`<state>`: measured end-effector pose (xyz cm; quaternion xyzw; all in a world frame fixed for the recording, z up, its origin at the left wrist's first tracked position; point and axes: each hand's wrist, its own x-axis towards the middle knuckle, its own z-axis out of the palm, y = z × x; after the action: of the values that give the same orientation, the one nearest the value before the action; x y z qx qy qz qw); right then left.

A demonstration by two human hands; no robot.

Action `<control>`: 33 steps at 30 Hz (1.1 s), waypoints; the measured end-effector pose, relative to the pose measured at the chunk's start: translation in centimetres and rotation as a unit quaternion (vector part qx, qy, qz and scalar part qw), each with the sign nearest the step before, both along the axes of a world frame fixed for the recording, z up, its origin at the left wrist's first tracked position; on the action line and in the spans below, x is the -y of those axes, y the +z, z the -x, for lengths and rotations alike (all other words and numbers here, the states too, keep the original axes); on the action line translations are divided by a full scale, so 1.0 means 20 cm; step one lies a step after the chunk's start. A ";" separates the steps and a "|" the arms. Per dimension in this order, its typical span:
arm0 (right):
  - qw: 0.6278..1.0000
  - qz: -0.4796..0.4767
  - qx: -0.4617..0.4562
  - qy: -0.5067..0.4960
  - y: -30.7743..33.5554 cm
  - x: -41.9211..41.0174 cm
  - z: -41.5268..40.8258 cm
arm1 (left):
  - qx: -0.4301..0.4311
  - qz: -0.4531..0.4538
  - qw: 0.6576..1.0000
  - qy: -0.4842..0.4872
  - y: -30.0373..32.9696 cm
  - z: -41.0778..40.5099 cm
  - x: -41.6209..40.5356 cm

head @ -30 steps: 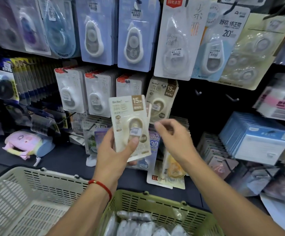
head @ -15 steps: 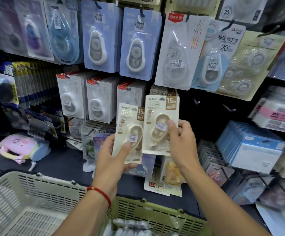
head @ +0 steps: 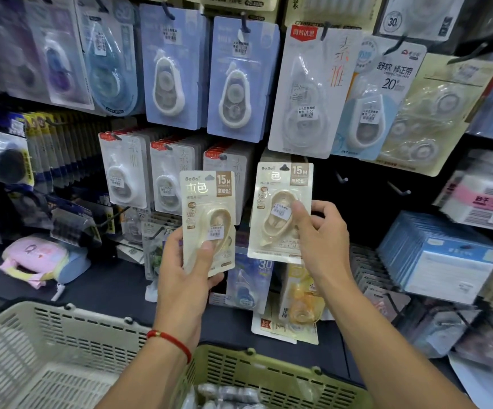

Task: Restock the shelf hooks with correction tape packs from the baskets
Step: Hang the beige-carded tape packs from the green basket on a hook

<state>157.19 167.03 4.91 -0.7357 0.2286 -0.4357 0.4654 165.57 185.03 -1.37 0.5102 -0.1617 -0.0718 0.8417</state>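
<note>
**Two cream 15M packs in hand, one going up on the hook**

Closest to the camera: a beige basket [head: 47, 349] on the left and a green basket [head: 268, 376] in the middle, which has some clear-wrapped stock in the bottom, too blurry to say exactly what.

Just above those, both hands are busy. The left hand [head: 186, 276] holds a cream pack [head: 208, 219] from below, thumb pressed across the front over the blister, fingers wrapped behind. The right hand [head: 319, 234] pinches the second cream pack [head: 280, 211] by its right edge, thumb on the blister near the price sticker. That one's raised higher, with its hang hole up top about level with a shelf hook [head: 342, 178], though I can't tell if it's threaded on anything yet.

Handling-wise, I'd guess these are super light: stiff card backing with a thin plastic bubble. The card shouldn't flop, but the bubble will probably dent if you squeeze hard, and glossy card can slip. Best grip is probably low on the edges, so the hang hole stays clear for the hook.

Behind all that, the wall is packed with blue carded packs [head: 236, 81] up top and rows of white packs [head: 124, 172] below.
</note>
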 end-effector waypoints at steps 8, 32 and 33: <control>0.990 0.061 -0.107 0.075 -0.06 -0.02 0.00 | 0.003 0.028 0.996 -0.087 0.02 0.05 0.03; 0.967 0.147 -0.200 -0.065 -0.09 0.01 0.05 | 0.270 -0.243 0.932 -0.015 -0.02 0.07 0.21; 0.960 0.169 -0.212 -0.070 -0.09 0.02 0.06 | 0.315 -0.263 0.912 -0.008 -0.01 0.06 0.24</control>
<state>155.96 166.69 3.05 -0.8614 0.2958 -0.3336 0.2434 164.32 180.25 -1.56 0.7081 -0.3978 0.0455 0.5816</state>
